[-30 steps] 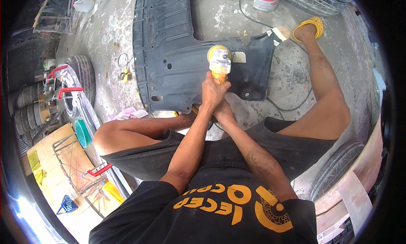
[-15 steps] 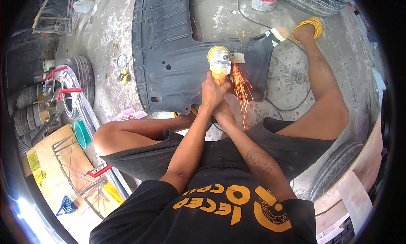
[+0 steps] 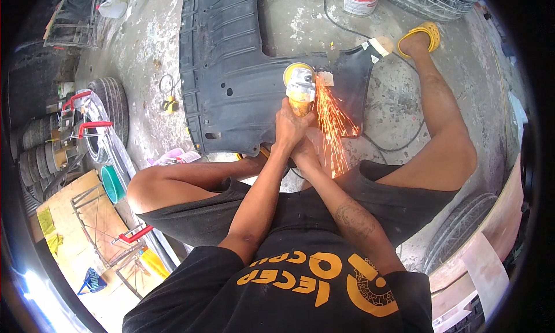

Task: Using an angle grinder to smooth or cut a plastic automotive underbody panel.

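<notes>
A yellow and silver angle grinder lies across a large black ribbed panel, its round disc at the far end. Orange sparks spray from the disc's right side toward my right knee. My left hand is wrapped around the grinder's body just behind its metal head. Lower down and partly behind the left wrist, my right hand is closed at the grinder's rear end, most of its fingers hidden. Beside the disc a small pale metal piece sits on the panel.
A dark cable curves over the floor right of the panel. To the left stand a tyre, red-handled clamps and a green tub. A bucket is at the far side. My feet are at either side of the panel.
The spray of sparks has grown thicker and wider, reaching further right. Both hands and the grinder stay almost in the same place.
</notes>
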Available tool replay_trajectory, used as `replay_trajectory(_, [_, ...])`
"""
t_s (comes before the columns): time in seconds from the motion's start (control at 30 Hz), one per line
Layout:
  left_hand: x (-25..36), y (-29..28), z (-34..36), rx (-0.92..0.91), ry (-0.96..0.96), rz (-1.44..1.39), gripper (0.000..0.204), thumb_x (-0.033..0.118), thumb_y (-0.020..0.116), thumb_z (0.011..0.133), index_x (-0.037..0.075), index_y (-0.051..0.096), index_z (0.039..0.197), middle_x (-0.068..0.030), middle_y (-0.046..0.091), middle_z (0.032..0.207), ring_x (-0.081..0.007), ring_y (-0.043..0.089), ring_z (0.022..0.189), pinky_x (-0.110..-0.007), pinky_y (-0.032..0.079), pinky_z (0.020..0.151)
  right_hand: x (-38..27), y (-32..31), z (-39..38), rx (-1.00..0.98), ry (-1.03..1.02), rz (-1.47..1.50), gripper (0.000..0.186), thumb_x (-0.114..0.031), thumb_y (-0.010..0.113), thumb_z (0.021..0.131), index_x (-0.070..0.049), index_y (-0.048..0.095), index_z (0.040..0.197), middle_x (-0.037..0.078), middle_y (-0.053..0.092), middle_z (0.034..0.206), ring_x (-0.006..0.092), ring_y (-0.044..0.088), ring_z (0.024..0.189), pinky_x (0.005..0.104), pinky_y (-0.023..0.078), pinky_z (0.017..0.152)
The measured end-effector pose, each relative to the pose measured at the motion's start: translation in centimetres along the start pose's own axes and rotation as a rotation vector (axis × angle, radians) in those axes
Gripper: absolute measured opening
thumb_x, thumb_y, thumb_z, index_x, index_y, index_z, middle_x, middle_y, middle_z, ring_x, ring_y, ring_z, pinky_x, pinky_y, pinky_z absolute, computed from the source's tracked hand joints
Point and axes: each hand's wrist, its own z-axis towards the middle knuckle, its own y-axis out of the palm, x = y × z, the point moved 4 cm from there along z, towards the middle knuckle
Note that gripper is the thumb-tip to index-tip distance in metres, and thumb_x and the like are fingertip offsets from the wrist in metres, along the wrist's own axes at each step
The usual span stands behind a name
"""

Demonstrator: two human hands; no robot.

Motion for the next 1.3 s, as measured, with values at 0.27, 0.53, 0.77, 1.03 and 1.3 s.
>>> replay_trajectory(0.27, [-0.2, -0.3, -0.1, 0.005, -0.039, -0.011, 0.054, 0.024, 0.079, 0.074, -0.007, 0.054, 0.111, -0.0341, 0.070, 0.101, -0.0499, 0.069, 0.098, -0.051, 0.055, 0.085, -0.5, 0.4, -0.3, 0.025, -0.017, 0.021, 0.065, -0.018, 0.084, 0.083, -0.004, 0.049, 0.136, 0.007, 0.065, 0.127, 0.0175, 0.063, 0.115, 0.0326, 0.052, 0.099])
replay_trajectory(0.53, [-0.4, -0.9, -0.4, 0.025, -0.039, 0.010, 0.054, 0.022, 0.081, 0.073, -0.007, 0.054, 0.110, -0.0346, 0.070, 0.100, -0.0502, 0.069, 0.097, -0.051, 0.055, 0.085, -2.2, 0.9, -1.6, 0.006, 0.031, -0.051, 0.056, -0.015, 0.080, 0.085, -0.004, 0.051, 0.132, 0.007, 0.067, 0.120, 0.0176, 0.065, 0.109, 0.0333, 0.054, 0.090])
replay_trajectory(0.77, [-0.1, -0.5, -0.4, 0.006, -0.035, 0.022, 0.055, 0.021, 0.080, 0.073, -0.007, 0.054, 0.112, -0.0339, 0.070, 0.101, -0.0500, 0.069, 0.098, -0.051, 0.055, 0.086, -2.3, 0.5, -1.4, 0.035, 0.039, -0.268, 0.055, -0.013, 0.078, 0.087, -0.004, 0.050, 0.134, 0.006, 0.066, 0.122, 0.0173, 0.065, 0.108, 0.0335, 0.054, 0.090])
replay_trajectory(1.03, [-0.1, -0.3, -0.4, -0.013, -0.032, 0.014, 0.055, 0.022, 0.080, 0.073, -0.006, 0.054, 0.113, -0.0329, 0.070, 0.103, -0.0495, 0.069, 0.100, -0.051, 0.055, 0.087, -0.8, 0.4, -1.0, 0.017, -0.002, 0.006, 0.059, -0.013, 0.079, 0.087, -0.006, 0.050, 0.137, 0.005, 0.065, 0.127, 0.0169, 0.063, 0.114, 0.0326, 0.051, 0.098])
replay_trajectory(1.3, [-0.2, -0.3, -0.5, -0.018, -0.038, 0.010, 0.056, 0.022, 0.080, 0.073, -0.007, 0.054, 0.113, -0.0331, 0.070, 0.104, -0.0495, 0.069, 0.100, -0.051, 0.055, 0.087, -1.1, 0.4, -1.4, 0.035, 0.050, 0.034, 0.060, -0.017, 0.081, 0.087, -0.006, 0.050, 0.137, 0.005, 0.062, 0.132, 0.0177, 0.061, 0.119, 0.0332, 0.050, 0.099])
